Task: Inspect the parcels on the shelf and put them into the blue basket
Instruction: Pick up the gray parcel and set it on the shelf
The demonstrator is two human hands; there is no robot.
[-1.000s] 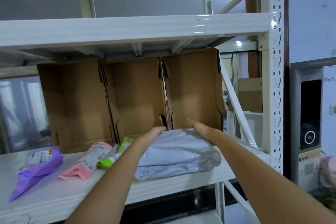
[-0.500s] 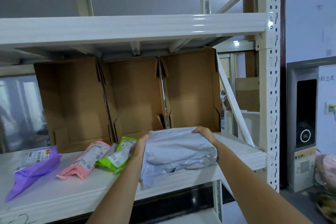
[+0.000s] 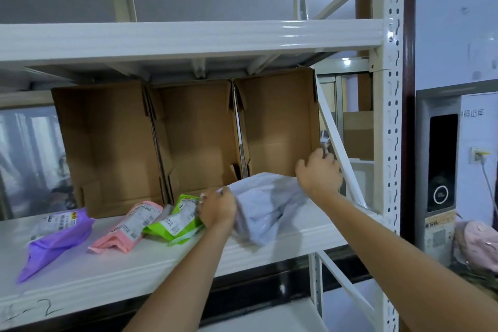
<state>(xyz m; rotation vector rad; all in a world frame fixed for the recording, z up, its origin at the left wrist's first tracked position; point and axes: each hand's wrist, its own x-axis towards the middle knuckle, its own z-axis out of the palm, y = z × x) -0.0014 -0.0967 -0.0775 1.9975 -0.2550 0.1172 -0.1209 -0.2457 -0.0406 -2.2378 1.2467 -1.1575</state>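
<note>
The grey parcel point(image 3: 265, 203), flat on the shelf point(image 3: 151, 264) a second ago, is now lifted and tilted, its lower corner hanging past the front lip. The left hand point(image 3: 217, 209) pinches its left corner; the right hand point(image 3: 319, 174) grips the top right edge. Just left of the left hand lies the green parcel point(image 3: 176, 219), then pink point(image 3: 128, 228), then purple point(image 3: 54, 237). Behind the hands stand three cardboard boxes point(image 3: 194, 140). Inspection looks to be starting; the blue basket is out of view.

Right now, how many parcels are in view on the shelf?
4: purple parcel far left, pink parcel next, green parcel beside it, grey parcel held in both hands. Others may be hidden.
</note>
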